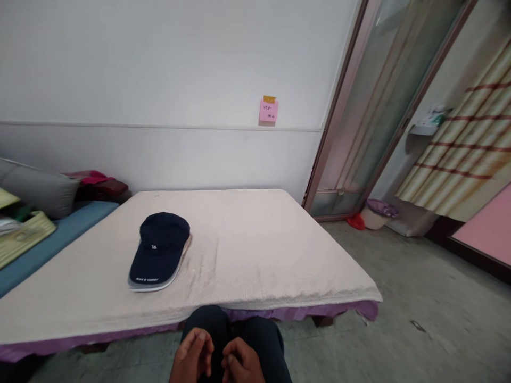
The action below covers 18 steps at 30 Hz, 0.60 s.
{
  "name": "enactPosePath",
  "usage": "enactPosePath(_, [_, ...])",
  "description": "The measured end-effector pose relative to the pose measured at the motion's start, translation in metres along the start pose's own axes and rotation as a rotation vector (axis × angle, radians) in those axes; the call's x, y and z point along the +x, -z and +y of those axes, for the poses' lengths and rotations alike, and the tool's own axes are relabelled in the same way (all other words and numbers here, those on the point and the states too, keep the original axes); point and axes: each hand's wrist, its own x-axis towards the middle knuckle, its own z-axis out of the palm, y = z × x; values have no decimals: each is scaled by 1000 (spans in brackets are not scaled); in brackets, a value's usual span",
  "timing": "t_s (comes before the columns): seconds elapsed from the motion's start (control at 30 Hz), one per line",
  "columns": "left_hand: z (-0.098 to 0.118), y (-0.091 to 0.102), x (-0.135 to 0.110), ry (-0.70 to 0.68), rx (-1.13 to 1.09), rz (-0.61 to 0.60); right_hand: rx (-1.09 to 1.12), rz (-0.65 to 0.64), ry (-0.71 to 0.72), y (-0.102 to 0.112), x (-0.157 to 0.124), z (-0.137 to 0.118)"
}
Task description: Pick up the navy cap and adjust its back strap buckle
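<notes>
You see a pink sticky note (268, 111) on the wall at upper centre, a grey pillow (40, 192) at left (beside blue bedding), and a small basin (377, 213) at right.

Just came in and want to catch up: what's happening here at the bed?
Nothing is being handled. The person's left hand and right hand rest empty, close together over their dark-trousered knees, at the bed's near edge. A dark navy fabric cap with a white-edged brim lies untouched on the cream bedcover, brim toward the person.

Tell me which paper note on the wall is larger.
The pink note is larger; the small orange note sits directly above it, touching its top edge.
</notes>
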Motion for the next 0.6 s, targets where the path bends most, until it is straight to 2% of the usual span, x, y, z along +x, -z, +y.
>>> enactPosePath(0.17, [6,6,-5,-13,46,117,-12,26,14,-7,6,5])
enactPosePath(0.37, [16,22,-11,-29,92,263,-22,-28,17,-3,7,-5])
enactPosePath(0.6, [17,44,-11,-14,89,342,-47,-21,-49,-4,11,-3])
